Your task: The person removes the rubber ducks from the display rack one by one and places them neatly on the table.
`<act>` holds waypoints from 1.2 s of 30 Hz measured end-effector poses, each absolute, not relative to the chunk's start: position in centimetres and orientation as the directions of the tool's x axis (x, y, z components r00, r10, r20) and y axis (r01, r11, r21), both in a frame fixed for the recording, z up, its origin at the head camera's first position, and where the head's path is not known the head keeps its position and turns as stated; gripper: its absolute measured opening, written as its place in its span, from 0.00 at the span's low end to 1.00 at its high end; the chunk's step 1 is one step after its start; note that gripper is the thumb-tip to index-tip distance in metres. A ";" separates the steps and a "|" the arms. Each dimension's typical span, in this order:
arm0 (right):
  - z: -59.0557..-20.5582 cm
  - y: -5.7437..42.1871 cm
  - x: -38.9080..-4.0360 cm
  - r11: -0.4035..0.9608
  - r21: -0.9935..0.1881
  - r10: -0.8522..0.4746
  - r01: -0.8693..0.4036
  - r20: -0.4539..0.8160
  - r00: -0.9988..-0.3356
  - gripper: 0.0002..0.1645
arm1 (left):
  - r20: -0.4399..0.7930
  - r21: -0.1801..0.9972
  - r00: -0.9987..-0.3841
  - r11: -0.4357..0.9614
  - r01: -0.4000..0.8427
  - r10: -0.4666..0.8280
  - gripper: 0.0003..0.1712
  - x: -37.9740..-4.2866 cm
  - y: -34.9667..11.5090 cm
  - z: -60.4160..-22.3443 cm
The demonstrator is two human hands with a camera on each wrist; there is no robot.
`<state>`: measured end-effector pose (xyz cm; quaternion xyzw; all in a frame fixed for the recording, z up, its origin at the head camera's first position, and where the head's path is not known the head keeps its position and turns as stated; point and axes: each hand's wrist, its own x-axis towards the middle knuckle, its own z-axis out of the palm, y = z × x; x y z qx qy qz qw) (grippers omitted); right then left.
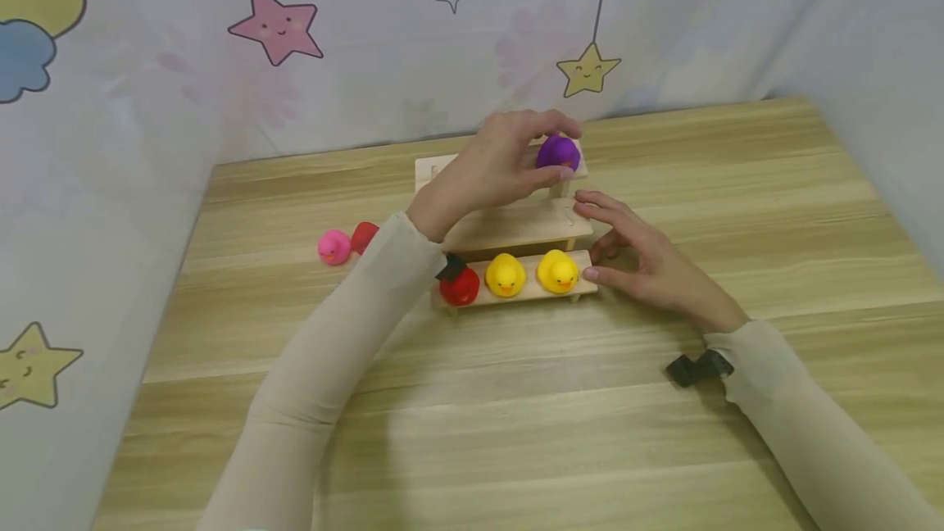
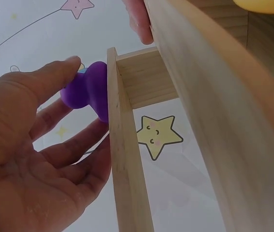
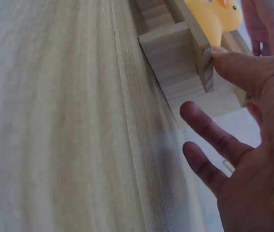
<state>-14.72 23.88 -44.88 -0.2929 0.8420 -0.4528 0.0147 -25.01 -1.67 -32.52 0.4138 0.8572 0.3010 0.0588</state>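
In the head view my left hand [image 1: 492, 158] reaches over the wooden three-step stand [image 1: 509, 224]. Its thumb and fingers hold a purple rubber duck [image 1: 558, 152] at the right end of the top step. The left wrist view shows that duck's base against the top board [image 2: 115, 121], with the thumb at its head. My right hand [image 1: 649, 265] is at the stand's right end, thumb tip at the bottom step and a forefinger by the middle step. Two yellow ducks [image 1: 505, 274] and a red duck [image 1: 460, 287] sit along the bottom step.
Left of the stand, a pink duck [image 1: 334, 247] lies on the wood-grain table [image 1: 516, 416] beside a red thing [image 1: 365, 237], partly hidden by my left sleeve. A white curtain [image 1: 398, 47] with printed stars hangs behind the table.
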 end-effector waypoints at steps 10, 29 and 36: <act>-44.8 23.8 -14.7 0.411 -0.770 -0.509 -0.488 0.250 -0.824 0.53 | 0.219 0.576 -0.629 0.422 0.700 0.746 0.22 -24.9 -2.2 -32.4; -45.0 23.8 -15.1 0.409 -0.761 -0.512 -0.503 0.265 -0.817 0.54 | 0.383 0.590 -0.648 0.366 0.720 0.658 0.19 -23.5 -7.7 -31.4; -45.2 23.8 -15.0 0.410 -0.757 -0.510 -0.508 0.271 -0.816 0.54 | 0.378 0.598 -0.667 0.381 0.705 0.642 0.19 -22.2 -10.1 -31.9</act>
